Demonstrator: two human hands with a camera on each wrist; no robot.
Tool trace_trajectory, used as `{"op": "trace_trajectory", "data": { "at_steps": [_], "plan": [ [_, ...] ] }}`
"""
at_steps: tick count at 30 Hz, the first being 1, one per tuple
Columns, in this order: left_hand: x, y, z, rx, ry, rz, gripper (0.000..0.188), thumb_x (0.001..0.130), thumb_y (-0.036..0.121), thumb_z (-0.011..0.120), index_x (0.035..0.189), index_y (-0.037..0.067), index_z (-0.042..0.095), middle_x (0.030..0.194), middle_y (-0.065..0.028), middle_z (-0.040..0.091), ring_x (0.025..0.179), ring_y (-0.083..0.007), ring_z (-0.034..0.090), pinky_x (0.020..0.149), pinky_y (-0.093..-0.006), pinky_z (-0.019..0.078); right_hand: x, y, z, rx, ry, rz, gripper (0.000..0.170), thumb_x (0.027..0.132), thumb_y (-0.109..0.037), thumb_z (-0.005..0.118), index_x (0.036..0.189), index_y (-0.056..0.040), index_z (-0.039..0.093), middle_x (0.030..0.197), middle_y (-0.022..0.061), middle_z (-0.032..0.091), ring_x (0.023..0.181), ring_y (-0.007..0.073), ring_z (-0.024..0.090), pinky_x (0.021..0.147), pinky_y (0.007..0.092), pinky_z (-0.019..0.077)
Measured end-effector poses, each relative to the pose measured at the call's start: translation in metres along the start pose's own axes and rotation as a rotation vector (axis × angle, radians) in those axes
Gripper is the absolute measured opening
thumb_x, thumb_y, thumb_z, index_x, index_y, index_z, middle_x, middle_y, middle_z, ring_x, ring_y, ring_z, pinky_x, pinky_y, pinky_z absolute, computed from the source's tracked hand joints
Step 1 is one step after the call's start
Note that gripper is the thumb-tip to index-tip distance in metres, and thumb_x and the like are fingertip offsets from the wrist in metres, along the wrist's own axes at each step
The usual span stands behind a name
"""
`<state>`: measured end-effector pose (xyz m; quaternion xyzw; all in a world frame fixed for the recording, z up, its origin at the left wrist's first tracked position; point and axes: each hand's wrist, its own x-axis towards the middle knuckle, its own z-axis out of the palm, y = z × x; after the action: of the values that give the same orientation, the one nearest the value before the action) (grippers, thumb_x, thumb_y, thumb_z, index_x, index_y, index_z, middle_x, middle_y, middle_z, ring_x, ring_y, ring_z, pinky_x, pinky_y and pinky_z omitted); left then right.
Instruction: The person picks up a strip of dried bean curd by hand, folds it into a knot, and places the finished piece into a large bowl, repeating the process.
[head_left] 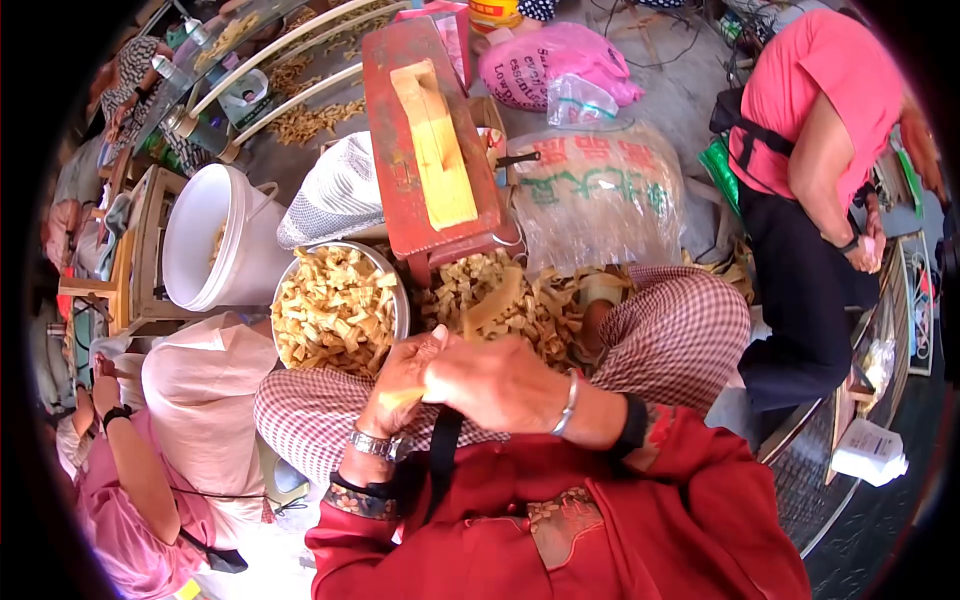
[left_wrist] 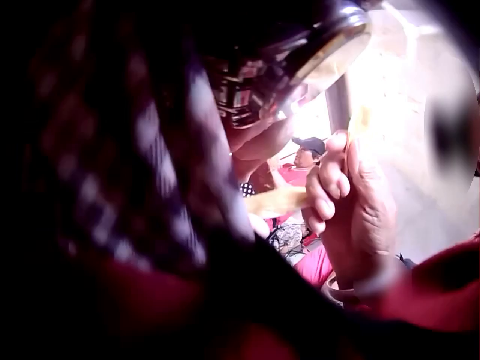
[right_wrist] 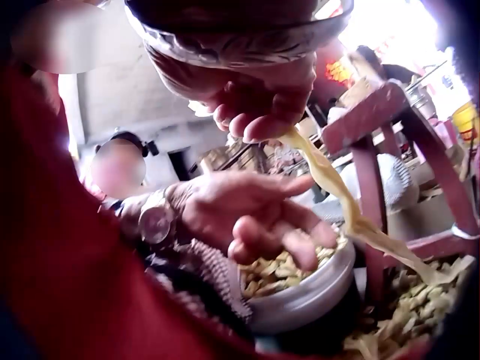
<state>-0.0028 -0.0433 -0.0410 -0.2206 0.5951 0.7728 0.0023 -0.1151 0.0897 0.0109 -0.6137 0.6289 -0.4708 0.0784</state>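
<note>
My right hand [head_left: 495, 382] pinches a long, soft pale-yellow strip [right_wrist: 326, 176] that looks like tofu skin. In the right wrist view it hangs from the fingertips towards the heap below. Close beside it, my left hand [right_wrist: 240, 206] has its fingers loosely bent, with nothing visible between them. Both hands are together above the lap in the head view, the right overlapping the left. Just ahead of them stands a round basin [head_left: 402, 318] full of short knotted yellow pieces [head_left: 335, 308]. More such pieces [head_left: 550, 325] are heaped to its right, under a red wooden bench.
The red bench [head_left: 385, 150] bears a yellow block [head_left: 435, 150]. A white bucket [head_left: 185, 240] stands at left, a clear printed sack [head_left: 600, 200] and a pink bag [head_left: 550, 65] beyond the bench. People sit on both sides, one in a pink shirt [head_left: 825, 70] at right.
</note>
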Motion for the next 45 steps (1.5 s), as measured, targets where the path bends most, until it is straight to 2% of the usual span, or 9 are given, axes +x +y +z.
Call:
{"op": "trace_trajectory", "data": {
  "at_steps": [5, 9, 12, 16, 22, 29, 36, 39, 45],
  "plan": [
    [0.001, 0.015, 0.024, -0.37, 0.108, -0.413, 0.036, 0.094, 0.035, 0.053, 0.097, -0.001, 0.06, 0.077, -0.0083, 0.064, 0.063, -0.0129, 0.058, 0.061, -0.0262, 0.0507, -0.031, -0.019, 0.043, 0.29, -0.227, -0.012, 0.011, 0.085, -0.014, 0.052, 0.086, -0.0036, 0.053, 0.072, 0.0154, 0.058, 0.066, 0.0316, 0.062, 0.058, 0.0438, 0.046],
    [0.005, 0.002, 0.012, -0.567, -0.107, -0.294, 0.026, 0.095, 0.026, 0.052, 0.096, 0.0, 0.057, 0.074, -0.0058, 0.062, 0.061, -0.0121, 0.057, 0.058, -0.024, 0.0483, -0.036, -0.022, 0.034, 0.454, -0.256, 0.184, 0.015, 0.089, -0.017, 0.053, 0.084, -0.0027, 0.051, 0.074, 0.0156, 0.055, 0.069, 0.0357, 0.058, 0.06, 0.0425, 0.0442],
    [-0.003, 0.001, 0.023, -0.162, 0.121, -0.086, 0.01, 0.093, 0.009, 0.053, 0.094, 0.001, 0.058, 0.08, -0.0022, 0.061, 0.068, -0.0097, 0.057, 0.06, -0.0229, 0.0477, -0.033, -0.019, 0.022, 0.348, 0.106, 0.272, 0.011, 0.086, -0.013, 0.056, 0.085, -0.0023, 0.051, 0.078, 0.0158, 0.054, 0.071, 0.0346, 0.056, 0.062, 0.0415, 0.0439],
    [-0.012, 0.002, 0.031, -0.031, 0.067, -0.052, 0.017, 0.092, 0.003, 0.048, 0.105, 0.001, 0.06, 0.087, -0.0001, 0.062, 0.075, -0.0062, 0.055, 0.065, -0.0222, 0.047, -0.022, 0.002, 0.01, 0.12, 0.345, 0.17, 0.009, 0.086, -0.008, 0.054, 0.09, -0.0002, 0.056, 0.084, 0.0168, 0.056, 0.079, 0.034, 0.056, 0.068, 0.04, 0.0453],
    [-0.03, 0.022, 0.035, 0.335, 0.157, 0.17, 0.009, 0.091, 0.003, 0.053, 0.098, 0.0, 0.058, 0.081, -0.0007, 0.061, 0.073, -0.0099, 0.057, 0.065, -0.025, 0.0474, -0.014, -0.003, 0.01, 0.287, 0.206, 0.629, 0.02, 0.091, -0.019, 0.05, 0.083, -0.0002, 0.049, 0.072, 0.0187, 0.049, 0.067, 0.0342, 0.053, 0.06, 0.0397, 0.041],
    [-0.044, 0.045, 0.043, 1.008, 0.413, 0.762, 0.016, 0.078, 0.004, 0.064, 0.093, 0.004, 0.057, 0.107, -0.0116, 0.055, 0.076, -0.0298, 0.062, 0.061, -0.0354, 0.051, -0.006, 0.0, 0.006, 0.45, 0.032, 0.614, 0.027, 0.09, -0.018, 0.044, 0.082, 0.0037, 0.058, 0.062, 0.0173, 0.051, 0.055, 0.0229, 0.05, 0.056, 0.0341, 0.0416],
    [-0.048, 0.038, 0.034, 0.988, 0.273, 0.662, 0.016, 0.082, 0.005, 0.063, 0.095, 0.002, 0.054, 0.09, -0.0108, 0.061, 0.076, -0.0251, 0.064, 0.063, -0.0301, 0.0506, -0.013, -0.009, -0.003, 0.559, -0.103, 0.776, 0.036, 0.095, -0.03, 0.046, 0.089, 0.0037, 0.059, 0.064, 0.0118, 0.056, 0.059, 0.0144, 0.053, 0.057, 0.0314, 0.0433],
    [-0.047, 0.031, 0.042, -0.009, 0.239, 0.349, 0.013, 0.086, 0.006, 0.063, 0.096, 0.001, 0.056, 0.081, -0.0032, 0.063, 0.071, -0.0131, 0.06, 0.062, -0.0252, 0.0479, -0.017, -0.013, -0.002, 0.457, -0.018, 0.532, 0.031, 0.095, -0.029, 0.048, 0.095, 0.002, 0.056, 0.071, 0.0106, 0.057, 0.059, 0.0172, 0.055, 0.057, 0.0303, 0.0443],
    [-0.048, 0.041, 0.04, -0.587, 0.011, 0.232, 0.029, 0.09, 0.008, 0.06, 0.117, 0.0, 0.055, 0.096, -0.0015, 0.063, 0.084, -0.0072, 0.055, 0.074, -0.0228, 0.0465, -0.02, -0.016, -0.006, 0.429, 0.014, 0.461, 0.027, 0.098, -0.027, 0.045, 0.096, -0.0012, 0.053, 0.069, 0.0074, 0.053, 0.056, 0.0156, 0.053, 0.054, 0.0275, 0.0421]
  ]
}}
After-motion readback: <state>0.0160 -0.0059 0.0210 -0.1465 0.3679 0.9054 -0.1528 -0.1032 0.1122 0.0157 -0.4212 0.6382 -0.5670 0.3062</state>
